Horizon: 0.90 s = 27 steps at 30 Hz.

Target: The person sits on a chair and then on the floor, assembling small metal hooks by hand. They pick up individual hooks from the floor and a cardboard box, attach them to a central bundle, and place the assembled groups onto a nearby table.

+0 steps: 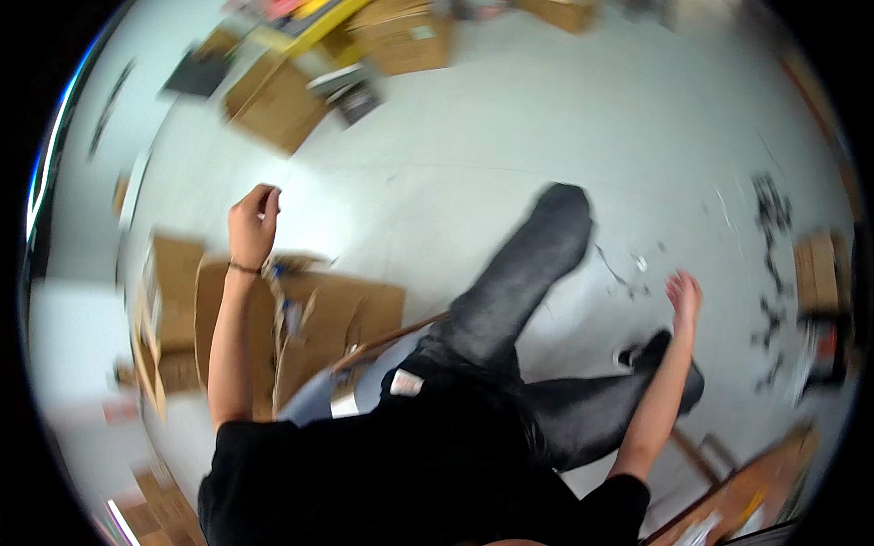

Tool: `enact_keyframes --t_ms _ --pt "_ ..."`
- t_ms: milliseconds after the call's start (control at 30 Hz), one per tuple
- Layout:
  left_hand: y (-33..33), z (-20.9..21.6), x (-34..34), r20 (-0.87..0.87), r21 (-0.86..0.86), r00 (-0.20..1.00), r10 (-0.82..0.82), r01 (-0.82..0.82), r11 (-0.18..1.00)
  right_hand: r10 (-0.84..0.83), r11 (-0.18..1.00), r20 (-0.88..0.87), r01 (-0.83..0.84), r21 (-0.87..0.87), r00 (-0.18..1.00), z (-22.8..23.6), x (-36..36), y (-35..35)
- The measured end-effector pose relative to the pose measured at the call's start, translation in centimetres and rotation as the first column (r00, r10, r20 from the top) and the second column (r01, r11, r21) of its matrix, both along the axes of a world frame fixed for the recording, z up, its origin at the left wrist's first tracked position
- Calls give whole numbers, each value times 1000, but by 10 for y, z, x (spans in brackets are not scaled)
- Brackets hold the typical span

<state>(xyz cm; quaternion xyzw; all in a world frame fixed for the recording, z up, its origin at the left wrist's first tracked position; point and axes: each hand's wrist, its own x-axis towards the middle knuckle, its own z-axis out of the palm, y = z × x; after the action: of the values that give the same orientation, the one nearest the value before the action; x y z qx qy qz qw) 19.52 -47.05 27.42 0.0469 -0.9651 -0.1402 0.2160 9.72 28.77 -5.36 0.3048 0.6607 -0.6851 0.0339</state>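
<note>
My left hand is raised over the floor, above an opened cardboard box on my left side. Its fingers are curled in with the thumb close to them, and nothing shows in it. A dark band circles that wrist. Out to the right, my right hand hangs in the air near my lower right leg, its slightly bent fingers a little apart and blurred. It holds nothing that I can see. My legs, in dark grey trousers, stretch forward and to the right.
Cardboard boxes stand at the far left beside a yellow-edged platform. Black cable-like pieces lie on the floor at right, near another carton. A brown wooden surface with small items is at lower right.
</note>
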Motion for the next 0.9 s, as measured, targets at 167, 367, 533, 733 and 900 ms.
enact_keyframes --t_ms 167,367,533,733,900 --pt "192 -48 -157 -6 60 833 -554 553 831 -10 936 -34 22 351 999 -29 36 30" --pt "410 -142 -237 275 116 434 -858 871 477 104 764 295 -266 588 950 -50 84 30" --pt "522 -265 -248 593 233 196 -781 887 400 199 613 655 -614 498 729 -90 114 19" --pt "571 -326 -197 692 530 -357 -628 842 105 259 378 819 -834 402 512 -210 105 30" --pt "578 -312 -205 753 406 -271 -600 908 99 175 403 774 -761 508 609 -325 40 40"
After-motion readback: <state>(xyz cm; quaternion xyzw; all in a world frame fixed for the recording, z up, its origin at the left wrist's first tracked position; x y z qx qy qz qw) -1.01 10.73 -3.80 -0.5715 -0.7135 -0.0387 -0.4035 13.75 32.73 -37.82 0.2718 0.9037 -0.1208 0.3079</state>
